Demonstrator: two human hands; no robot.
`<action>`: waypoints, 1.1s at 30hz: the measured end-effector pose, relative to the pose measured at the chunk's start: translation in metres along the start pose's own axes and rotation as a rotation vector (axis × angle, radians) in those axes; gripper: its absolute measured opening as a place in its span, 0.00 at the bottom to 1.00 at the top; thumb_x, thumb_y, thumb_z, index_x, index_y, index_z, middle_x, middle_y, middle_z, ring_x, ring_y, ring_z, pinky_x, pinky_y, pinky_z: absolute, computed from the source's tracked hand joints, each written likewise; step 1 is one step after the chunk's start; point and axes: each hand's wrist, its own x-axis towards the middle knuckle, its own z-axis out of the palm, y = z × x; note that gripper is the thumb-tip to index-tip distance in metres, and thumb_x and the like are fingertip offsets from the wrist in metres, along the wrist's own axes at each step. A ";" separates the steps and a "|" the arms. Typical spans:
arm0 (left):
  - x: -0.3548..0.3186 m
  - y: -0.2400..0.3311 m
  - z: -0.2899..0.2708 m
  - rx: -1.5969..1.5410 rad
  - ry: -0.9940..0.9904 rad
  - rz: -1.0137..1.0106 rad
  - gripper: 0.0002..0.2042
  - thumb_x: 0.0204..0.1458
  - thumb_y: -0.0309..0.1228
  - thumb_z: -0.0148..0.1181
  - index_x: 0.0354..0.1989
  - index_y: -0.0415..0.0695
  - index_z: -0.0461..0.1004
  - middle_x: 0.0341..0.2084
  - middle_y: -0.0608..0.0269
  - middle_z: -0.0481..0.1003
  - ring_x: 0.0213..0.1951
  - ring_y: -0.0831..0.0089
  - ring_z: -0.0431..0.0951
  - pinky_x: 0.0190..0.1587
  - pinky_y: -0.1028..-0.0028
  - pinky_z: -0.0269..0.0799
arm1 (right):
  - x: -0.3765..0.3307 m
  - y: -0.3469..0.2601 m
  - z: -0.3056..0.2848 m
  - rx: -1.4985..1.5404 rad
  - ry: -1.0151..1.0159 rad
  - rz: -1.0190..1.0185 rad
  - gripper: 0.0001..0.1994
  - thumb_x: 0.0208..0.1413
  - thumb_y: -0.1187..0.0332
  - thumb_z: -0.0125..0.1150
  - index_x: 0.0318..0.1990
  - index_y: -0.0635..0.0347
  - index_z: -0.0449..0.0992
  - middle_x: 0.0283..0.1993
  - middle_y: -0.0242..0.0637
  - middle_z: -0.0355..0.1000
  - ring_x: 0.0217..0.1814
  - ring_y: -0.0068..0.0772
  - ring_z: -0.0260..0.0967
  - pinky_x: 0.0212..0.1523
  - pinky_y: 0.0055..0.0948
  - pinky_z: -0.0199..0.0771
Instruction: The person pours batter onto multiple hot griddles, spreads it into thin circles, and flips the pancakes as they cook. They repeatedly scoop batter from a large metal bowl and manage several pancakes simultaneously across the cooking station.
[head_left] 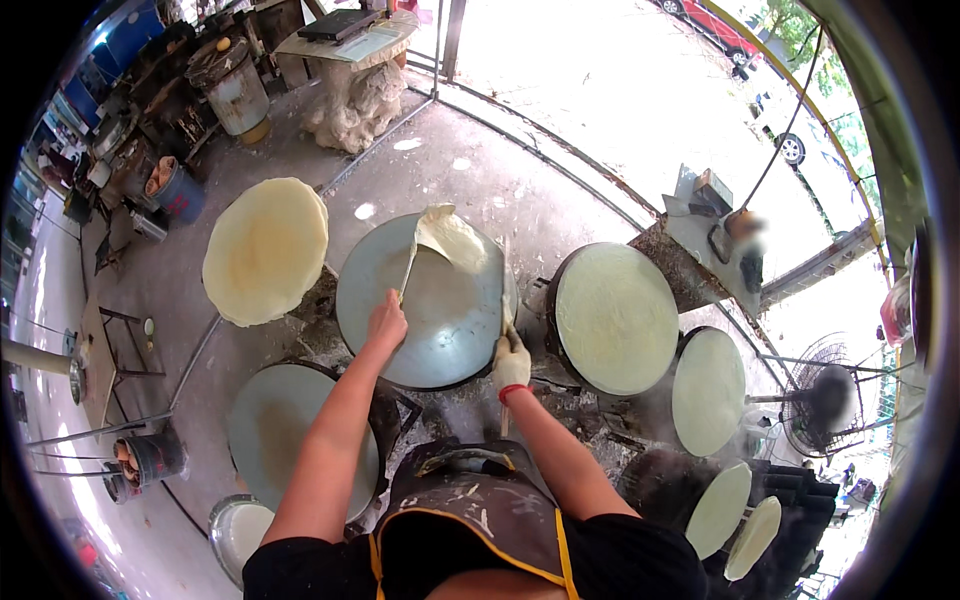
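A round grey griddle (425, 345) lies in front of me, with pale wet batter (455, 240) at its far edge. My left hand (388, 322), bare, is closed round the lower end of a thin, long stick-like scraper (409, 268), whose far end meets the batter. At the griddle's right rim, my right hand (512, 362) wears a pale glove and a red wrist band. Its fingers are wrapped round a long, narrow wooden stick (506, 285) that runs along the rim and also shows below the hand. The tips of the right fingers are partly hidden.
A large thin pancake (265, 250) rests to the left. Several batter-covered griddles (617, 318) stand to the right, some steaming. A bare griddle (285, 430) and a white-filled basin (240, 530) are at the lower left. A fan (825, 395) stands far right.
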 end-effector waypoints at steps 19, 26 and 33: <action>-0.055 -0.066 -0.069 0.254 0.160 -0.075 0.20 0.49 0.26 0.50 0.53 0.43 0.60 0.36 0.48 0.68 0.33 0.51 0.74 0.33 0.57 0.70 | -0.004 -0.029 0.042 -0.510 -0.086 -0.292 0.18 0.55 0.63 0.50 0.52 0.58 0.71 0.26 0.35 0.71 0.22 0.21 0.63 0.25 0.17 0.63; -0.098 -0.111 -0.073 0.263 0.313 -0.111 0.28 0.44 0.21 0.49 0.57 0.58 0.63 0.30 0.53 0.64 0.32 0.54 0.72 0.32 0.60 0.69 | 0.008 -0.080 0.045 -0.223 -0.343 0.225 0.16 0.55 0.66 0.52 0.50 0.59 0.72 0.23 0.29 0.67 0.16 0.18 0.57 0.16 0.20 0.56; -0.150 -0.093 -0.088 0.231 0.217 -0.113 0.30 0.42 0.21 0.53 0.57 0.59 0.63 0.31 0.54 0.62 0.34 0.56 0.70 0.32 0.61 0.68 | 0.012 -0.114 0.077 -0.432 -0.779 0.312 0.18 0.54 0.62 0.51 0.50 0.58 0.73 0.25 0.30 0.71 0.18 0.18 0.60 0.19 0.19 0.60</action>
